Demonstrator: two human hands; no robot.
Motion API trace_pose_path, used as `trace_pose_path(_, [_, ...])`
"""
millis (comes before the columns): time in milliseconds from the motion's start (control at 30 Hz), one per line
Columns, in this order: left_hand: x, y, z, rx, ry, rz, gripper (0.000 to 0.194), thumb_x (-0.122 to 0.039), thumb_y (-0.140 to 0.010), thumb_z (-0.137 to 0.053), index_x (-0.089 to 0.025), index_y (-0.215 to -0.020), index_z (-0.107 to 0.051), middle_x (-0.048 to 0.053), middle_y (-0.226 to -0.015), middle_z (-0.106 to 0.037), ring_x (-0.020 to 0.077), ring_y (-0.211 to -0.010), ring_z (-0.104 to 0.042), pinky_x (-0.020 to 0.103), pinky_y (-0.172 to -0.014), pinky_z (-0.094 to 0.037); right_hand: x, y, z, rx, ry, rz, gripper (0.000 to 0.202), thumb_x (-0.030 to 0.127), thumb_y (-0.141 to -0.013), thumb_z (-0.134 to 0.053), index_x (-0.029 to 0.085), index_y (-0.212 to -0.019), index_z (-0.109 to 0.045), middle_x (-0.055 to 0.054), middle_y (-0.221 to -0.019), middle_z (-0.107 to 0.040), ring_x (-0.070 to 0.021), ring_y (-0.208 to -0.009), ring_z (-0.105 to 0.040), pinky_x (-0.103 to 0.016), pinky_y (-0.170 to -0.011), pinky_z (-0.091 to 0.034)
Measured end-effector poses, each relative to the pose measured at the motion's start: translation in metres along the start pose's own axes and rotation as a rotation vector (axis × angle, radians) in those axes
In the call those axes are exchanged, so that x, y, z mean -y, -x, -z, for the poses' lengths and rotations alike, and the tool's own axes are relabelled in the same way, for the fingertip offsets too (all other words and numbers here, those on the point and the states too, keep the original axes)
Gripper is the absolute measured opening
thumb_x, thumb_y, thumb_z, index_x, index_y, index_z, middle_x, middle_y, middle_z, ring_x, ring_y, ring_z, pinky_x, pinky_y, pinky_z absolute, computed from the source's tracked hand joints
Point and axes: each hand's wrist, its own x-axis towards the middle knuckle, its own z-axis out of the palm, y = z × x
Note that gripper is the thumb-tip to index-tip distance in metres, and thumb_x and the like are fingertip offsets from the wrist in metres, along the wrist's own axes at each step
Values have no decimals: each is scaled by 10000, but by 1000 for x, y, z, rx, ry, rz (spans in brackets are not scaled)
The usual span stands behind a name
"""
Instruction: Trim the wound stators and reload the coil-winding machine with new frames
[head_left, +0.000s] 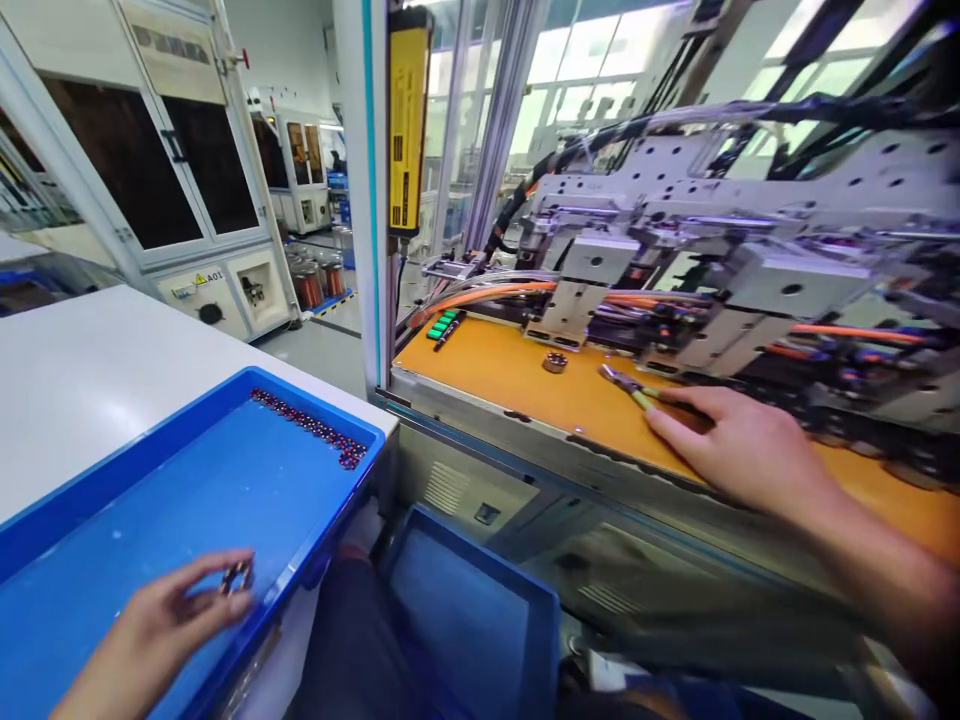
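My left hand (169,625) pinches a small ring-shaped wound stator (237,577) between thumb and fingers, above the near right side of a blue tray (187,500). Rows of similar stators (307,422) lie along that tray's far edge. On the orange work surface (495,370), my right hand (739,445) has its thumb and fingers closed about the green handles of a pair of pliers (630,383). The pliers' metal jaws point to the left. One more stator (555,362) sits alone on the orange surface, left of the pliers.
Machine fixtures (592,270) with orange cables stand behind the work surface. Green pieces and a black marker (450,330) lie at its left end. Another blue tray (472,610) is below, between table and machine. A metal frame post (367,200) rises between the white table (135,350) and the machine.
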Motion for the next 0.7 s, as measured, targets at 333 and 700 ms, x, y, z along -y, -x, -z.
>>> trace_pose_path(333, [-17, -174, -80, 3, -354, -523, 456, -541, -707, -626, -191, -976, -740, 74, -797, -678, 279, -783, -653, 423, -802, -532, -2, 1, -2, -38, 57, 40, 388, 449, -793, -519, 151, -962, -700, -167, -1072, -709, -329, -986, -669, -465, -891, -524])
trace_pose_path(700, [-22, -178, -90, 3, -477, -576, 619, -557, -724, -620, -186, -1213, -542, 34, -826, -652, 232, -757, -632, 330, -707, -509, 1, 1, -1, -42, 66, 13, 370, 376, -816, -553, 124, -1036, -710, -140, -1084, -717, -283, -1001, -665, -415, -916, -510])
